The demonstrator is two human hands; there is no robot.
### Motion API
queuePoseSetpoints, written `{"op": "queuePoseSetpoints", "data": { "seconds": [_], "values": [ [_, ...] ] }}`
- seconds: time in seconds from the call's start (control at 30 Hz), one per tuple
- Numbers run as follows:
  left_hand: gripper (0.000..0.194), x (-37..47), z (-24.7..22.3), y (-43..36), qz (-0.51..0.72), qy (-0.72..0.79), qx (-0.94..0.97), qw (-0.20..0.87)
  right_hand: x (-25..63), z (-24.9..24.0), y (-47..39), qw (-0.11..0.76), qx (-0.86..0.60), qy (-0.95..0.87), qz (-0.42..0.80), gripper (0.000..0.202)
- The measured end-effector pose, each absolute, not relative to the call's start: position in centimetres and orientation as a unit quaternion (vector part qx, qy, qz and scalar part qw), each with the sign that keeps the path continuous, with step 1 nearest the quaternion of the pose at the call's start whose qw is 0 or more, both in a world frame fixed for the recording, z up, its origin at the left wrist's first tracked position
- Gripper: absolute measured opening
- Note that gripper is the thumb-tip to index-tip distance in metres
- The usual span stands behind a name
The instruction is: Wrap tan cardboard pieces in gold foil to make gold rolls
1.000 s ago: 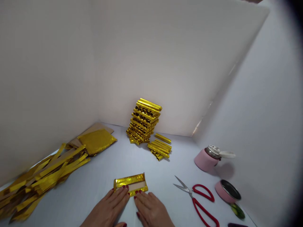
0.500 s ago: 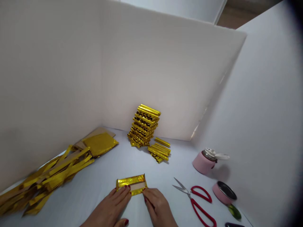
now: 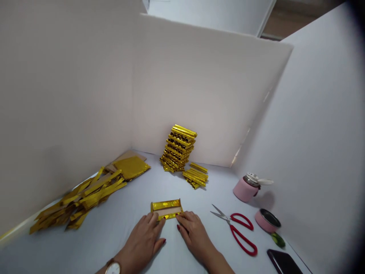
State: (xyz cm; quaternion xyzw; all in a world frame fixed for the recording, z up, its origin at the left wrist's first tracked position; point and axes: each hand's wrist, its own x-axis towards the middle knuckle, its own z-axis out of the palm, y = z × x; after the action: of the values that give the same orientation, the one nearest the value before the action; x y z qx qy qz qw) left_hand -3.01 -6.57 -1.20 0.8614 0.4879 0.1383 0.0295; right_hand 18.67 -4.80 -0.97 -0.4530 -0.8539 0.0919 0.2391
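Observation:
A small gold foil paper point(image 3: 168, 210) lies on the white table in front of me, its edges folded inward around a bare tan middle. My left hand point(image 3: 144, 238), a watch on its wrist, presses its fingertips on the paper's near left corner, with the thumb held apart. On the near right corner, the fingers of my right hand point(image 3: 194, 232) hold the folded edge. Their undersides are hidden. To the right lie red-handled scissors point(image 3: 229, 220), blades parted, touched by neither hand.
Rolled gold tubes form a tall stack point(image 3: 179, 148) at the back, beside a low pile point(image 3: 196, 177). Gold strips point(image 3: 85, 196) and flat gold sheets point(image 3: 131, 167) lie left. At right are a pink flask point(image 3: 245, 189), its pink cup point(image 3: 267, 221), a green object point(image 3: 278, 240) and a phone point(image 3: 283, 262).
My left fingers have drawn back from the paper's middle to its near left corner, showing more of the tan strip. My right hand stays at the near right corner. The view has shifted.

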Motion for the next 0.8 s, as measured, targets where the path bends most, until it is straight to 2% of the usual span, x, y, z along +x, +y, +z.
{"op": "queuePoseSetpoints", "data": {
  "seconds": [0.27, 0.53, 0.8],
  "values": [
    [0.029, -1.9, -1.9, -7.6, 0.149, 0.507, 0.848, -0.025, 18.7, -1.2, -4.8, 0.242, -0.448, -0.856, 0.087, 0.032],
    [0.031, -1.8, -4.0, -7.7, 0.101, 0.513, 0.847, -0.091, 18.8, -1.3, -4.6, 0.253, -0.445, -0.853, 0.105, 0.031],
    [0.027, -1.7, -1.9, -7.9, 0.096, 0.513, 0.85, -0.077, 18.7, -1.2, -4.7, 0.26, -0.451, -0.847, 0.105, 0.032]
  ]
}}
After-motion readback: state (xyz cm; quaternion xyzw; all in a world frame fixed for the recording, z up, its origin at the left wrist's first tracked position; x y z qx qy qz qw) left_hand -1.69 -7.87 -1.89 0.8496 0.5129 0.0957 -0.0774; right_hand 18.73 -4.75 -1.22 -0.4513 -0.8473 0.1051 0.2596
